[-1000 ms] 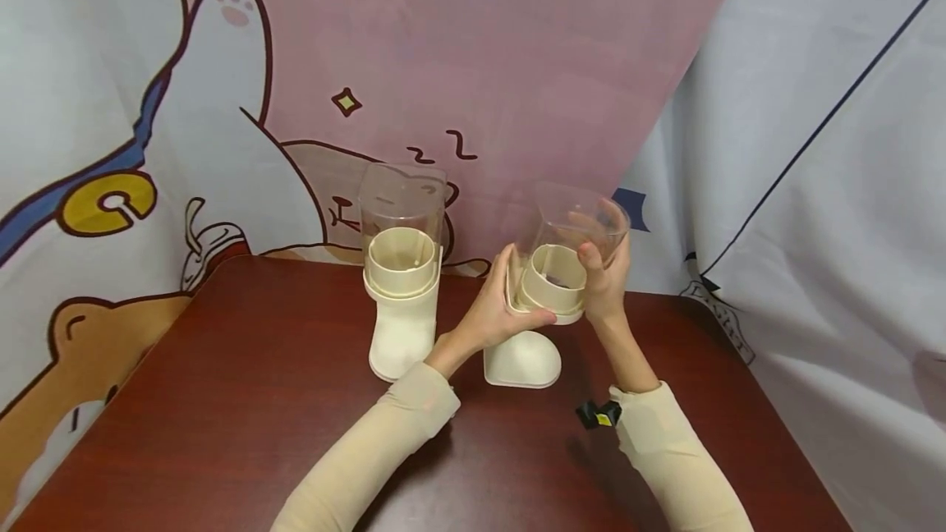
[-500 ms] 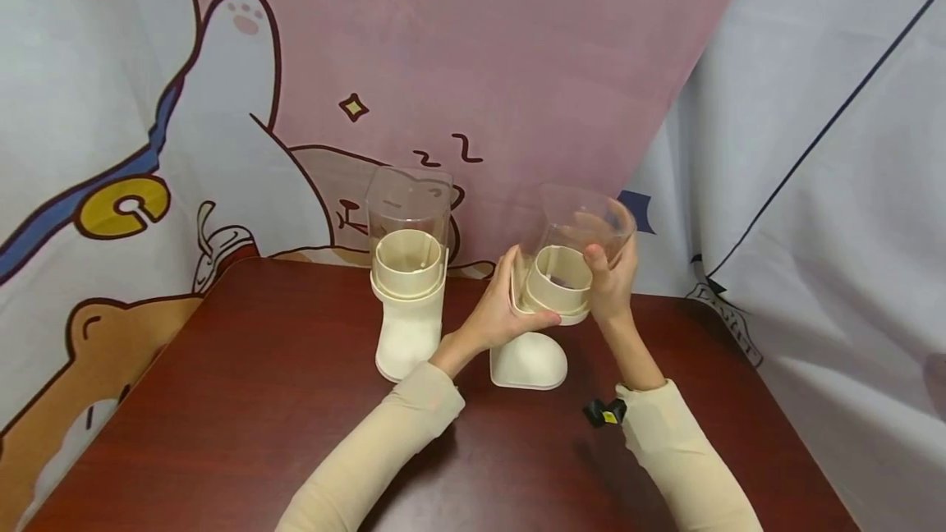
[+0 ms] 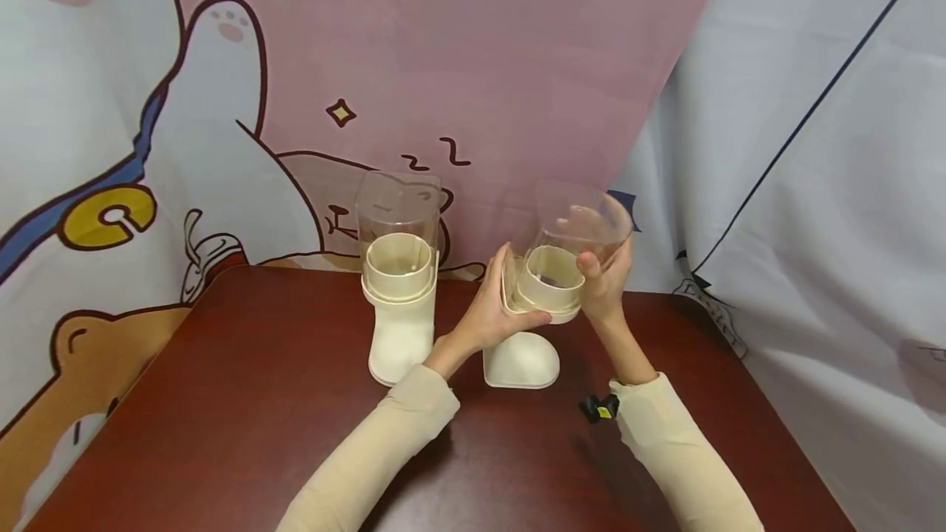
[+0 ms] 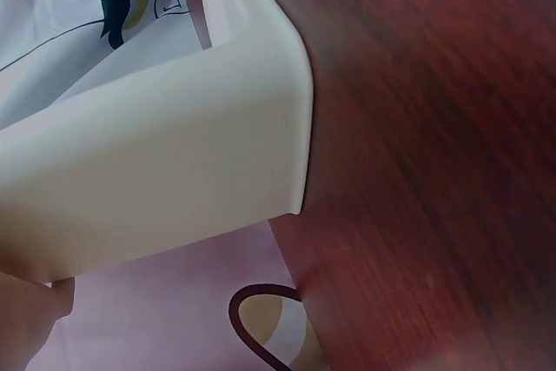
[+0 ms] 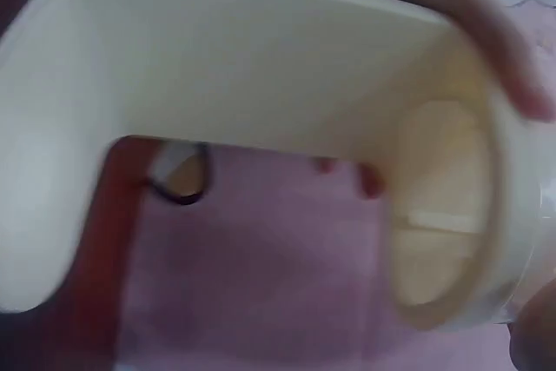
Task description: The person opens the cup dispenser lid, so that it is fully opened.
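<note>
A person in pale sleeves [image 3: 369,458] has both hands at the held stand [image 3: 521,361], a cream piece right of the middle of the counter [image 3: 244,401]. Its rounded foot is toward the person, and in the left wrist view the edge of the foot lies along the counter's surface. The left hand [image 3: 497,308] is clamped on the stand's upper end, thumb laid across the front of the rim. The right hand [image 3: 608,282] is wrapped round the right side of the held tank [image 3: 565,224], a clear vessel at the top of the stand, with the thumb in front and the fingers showing through the wall behind. The tank leans to the right, and a cream ring [image 3: 553,294] shows at its lower end; whether the tank is fully seated cannot be told. The right wrist view, somewhat blurred, shows the stand's C-shaped side and its round opening.

Just left of the left hand, a second stand [image 3: 401,339] is upright on the counter, carrying a second tank [image 3: 399,202] with a similar ring [image 3: 400,276] inside. A small black device [image 3: 599,409] sits by the right cuff [image 3: 641,402]. Behind the counter hangs a pink and white cloth [image 3: 502,48] printed with cartoon animals and yellow stars.
</note>
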`<state>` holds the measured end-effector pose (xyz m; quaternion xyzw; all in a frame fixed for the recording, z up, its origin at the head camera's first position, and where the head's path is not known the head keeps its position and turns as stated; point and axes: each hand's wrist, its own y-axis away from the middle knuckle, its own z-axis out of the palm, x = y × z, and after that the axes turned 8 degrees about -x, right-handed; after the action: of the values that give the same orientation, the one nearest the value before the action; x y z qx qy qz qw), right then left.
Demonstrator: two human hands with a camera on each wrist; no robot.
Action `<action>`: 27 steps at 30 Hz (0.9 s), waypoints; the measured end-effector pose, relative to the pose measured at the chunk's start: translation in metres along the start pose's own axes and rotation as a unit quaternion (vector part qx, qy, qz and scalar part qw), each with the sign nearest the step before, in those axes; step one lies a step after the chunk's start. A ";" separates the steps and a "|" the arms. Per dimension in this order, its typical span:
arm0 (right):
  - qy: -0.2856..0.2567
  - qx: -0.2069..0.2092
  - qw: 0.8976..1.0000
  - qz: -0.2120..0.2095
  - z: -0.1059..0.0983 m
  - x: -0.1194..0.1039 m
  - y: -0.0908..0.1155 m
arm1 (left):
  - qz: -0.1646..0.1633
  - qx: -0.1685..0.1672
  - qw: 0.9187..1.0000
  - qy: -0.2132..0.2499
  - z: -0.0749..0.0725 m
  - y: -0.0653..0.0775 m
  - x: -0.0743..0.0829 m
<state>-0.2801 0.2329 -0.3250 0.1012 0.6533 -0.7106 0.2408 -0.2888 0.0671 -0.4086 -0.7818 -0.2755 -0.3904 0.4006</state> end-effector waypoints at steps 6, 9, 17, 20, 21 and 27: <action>-0.037 0.084 0.996 0.002 -0.006 -0.024 -0.030 | 0.016 0.021 1.000 -0.015 -0.011 0.000 0.000; -0.013 0.131 0.991 0.006 -0.025 -0.035 -0.035 | 0.018 0.029 0.999 -0.021 -0.016 -0.002 0.000; 0.166 0.241 0.955 0.042 -0.113 -0.032 0.009 | 0.008 0.033 0.999 -0.023 -0.017 -0.002 -0.002; 0.282 0.268 0.913 0.121 -0.145 -0.027 0.039 | 0.011 0.027 0.999 -0.013 -0.014 -0.003 -0.001; 0.319 0.274 0.894 0.157 -0.154 -0.025 0.049 | 0.012 0.025 1.000 -0.010 -0.012 -0.003 0.000; 0.418 0.271 0.790 0.357 -0.191 -0.022 0.095 | 0.014 0.016 1.000 0.004 -0.002 -0.001 0.001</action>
<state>-0.2489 0.4209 -0.4224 0.6753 0.3879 -0.6107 0.1432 -0.2896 0.0663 -0.4071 -0.7774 -0.2693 -0.3834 0.4198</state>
